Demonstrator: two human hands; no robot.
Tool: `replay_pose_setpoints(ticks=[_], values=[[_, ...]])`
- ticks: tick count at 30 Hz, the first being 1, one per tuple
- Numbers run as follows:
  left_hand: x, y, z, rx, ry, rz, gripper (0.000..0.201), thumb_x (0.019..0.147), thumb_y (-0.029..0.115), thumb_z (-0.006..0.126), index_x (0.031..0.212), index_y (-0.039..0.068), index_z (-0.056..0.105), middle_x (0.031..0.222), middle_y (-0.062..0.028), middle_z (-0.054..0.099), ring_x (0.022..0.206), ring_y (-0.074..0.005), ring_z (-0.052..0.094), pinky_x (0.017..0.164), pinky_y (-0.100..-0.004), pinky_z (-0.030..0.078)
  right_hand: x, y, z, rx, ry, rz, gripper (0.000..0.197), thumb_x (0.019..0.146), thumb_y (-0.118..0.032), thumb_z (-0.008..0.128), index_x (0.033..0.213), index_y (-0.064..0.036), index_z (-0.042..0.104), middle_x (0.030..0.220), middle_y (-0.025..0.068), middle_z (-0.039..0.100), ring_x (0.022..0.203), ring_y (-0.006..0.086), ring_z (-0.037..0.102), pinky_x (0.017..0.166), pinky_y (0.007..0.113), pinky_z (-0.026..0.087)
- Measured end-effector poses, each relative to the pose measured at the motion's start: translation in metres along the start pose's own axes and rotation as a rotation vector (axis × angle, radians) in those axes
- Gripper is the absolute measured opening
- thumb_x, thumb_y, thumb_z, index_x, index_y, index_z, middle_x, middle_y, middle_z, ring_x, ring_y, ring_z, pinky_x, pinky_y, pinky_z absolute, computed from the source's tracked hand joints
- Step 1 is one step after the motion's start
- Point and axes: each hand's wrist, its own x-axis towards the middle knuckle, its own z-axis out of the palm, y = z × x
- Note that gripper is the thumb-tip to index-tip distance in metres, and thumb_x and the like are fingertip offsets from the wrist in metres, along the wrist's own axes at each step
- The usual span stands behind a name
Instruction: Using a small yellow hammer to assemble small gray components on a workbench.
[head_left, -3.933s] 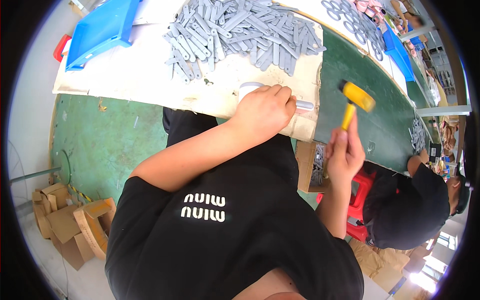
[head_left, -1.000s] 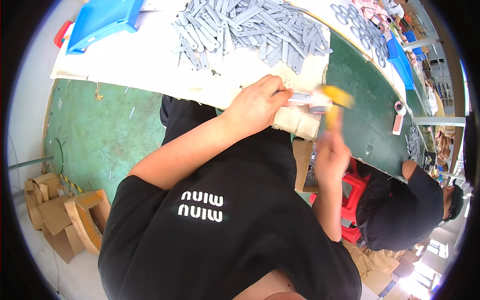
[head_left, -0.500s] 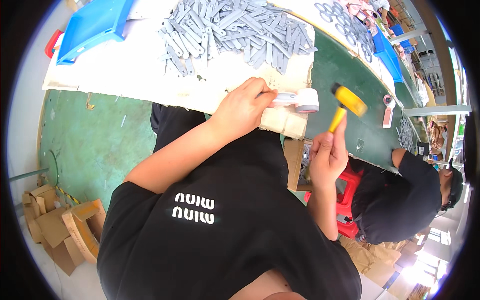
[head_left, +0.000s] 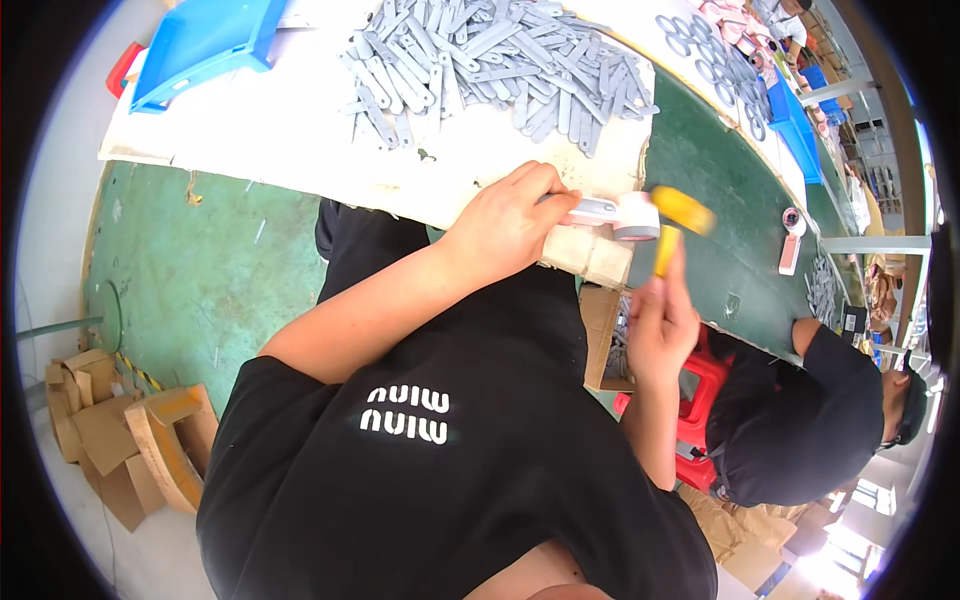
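Note:
My left hand (head_left: 510, 220) is closed on the handle of a white and grey handheld device with a round head (head_left: 637, 217), perhaps a small fan. The device lies over pale blocks (head_left: 585, 255) at the table's front right corner. In my right hand (head_left: 662, 330) is a hammer (head_left: 684, 210) with a yellow handle and a yellow head, blurred by motion. Its head is right beside the device's round end; whether they touch I cannot tell. Beyond my left hand lies a large heap of flat grey plastic strips (head_left: 495, 65).
A blue tray (head_left: 205, 50) stands at the far left of the table (head_left: 250, 130). On the green surface to the right lies a pink and white device (head_left: 790, 245). A co-worker in black (head_left: 810, 420) sits at the right near red stools (head_left: 700, 395). Cardboard boxes (head_left: 165, 450) stand lower left.
The hammer has come left toward the device's round end, and its head has tilted less steeply. My left hand keeps its hold on the device. The whole view has shifted slightly.

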Motion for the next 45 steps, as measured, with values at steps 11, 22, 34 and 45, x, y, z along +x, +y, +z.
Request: replay_pose_setpoints(ticks=[11, 22, 34, 45], values=[[0.003, -0.001, -0.008, -0.052, -0.015, -0.038, 0.034, 0.08, -0.007, 0.074, 0.113, 0.002, 0.072, 0.095, -0.012, 0.064, 0.086, -0.0324, 0.066, 0.073, -0.0407, 0.057, -0.006, 0.023, 0.008, 0.047, 0.106, -0.327, 0.05, 0.106, -0.004, 0.054, 0.156, -0.0027, 0.053, 0.068, -0.0037, 0.053, 0.061, 0.0048, 0.047, 0.057, 0.022, 0.042], [0.023, -0.017, -0.076, -0.208, -0.159, -0.344, 0.02, 0.093, 0.02, 0.075, 0.088, 0.0, 0.076, 0.071, -0.0138, 0.064, 0.056, -0.026, 0.064, 0.056, -0.0405, 0.051, 0.02, 0.062, -0.007, 0.733, 0.034, 0.162, 0.052, 0.115, -0.024, 0.047, 0.164, -0.0078, 0.038, 0.065, -0.0003, 0.048, 0.047, 0.0063, 0.04, 0.044, 0.022, 0.038], [0.179, -0.206, -0.176, -0.878, 0.603, -0.834, 0.06, 0.104, 0.021, 0.071, 0.147, -0.01, 0.042, 0.133, -0.0238, 0.06, 0.117, -0.029, 0.065, 0.097, -0.0337, 0.056, 0.016, 0.076, 0.0, 0.8, 0.024, 0.069, 0.049, 0.115, -0.024, 0.049, 0.161, -0.0076, 0.043, 0.066, 0.0001, 0.051, 0.049, 0.0061, 0.044, 0.044, 0.023, 0.038], [0.103, -0.068, -0.114, -0.693, -0.149, -0.57, 0.022, 0.108, 0.014, 0.062, 0.124, -0.001, 0.067, 0.107, -0.007, 0.073, 0.093, -0.0169, 0.071, 0.078, -0.0324, 0.056, 0.005, 0.089, -0.022, 0.644, 0.137, 0.181, 0.049, 0.11, -0.012, 0.057, 0.157, -0.0045, 0.05, 0.071, -0.0044, 0.05, 0.056, 0.0035, 0.046, 0.05, 0.02, 0.037]])
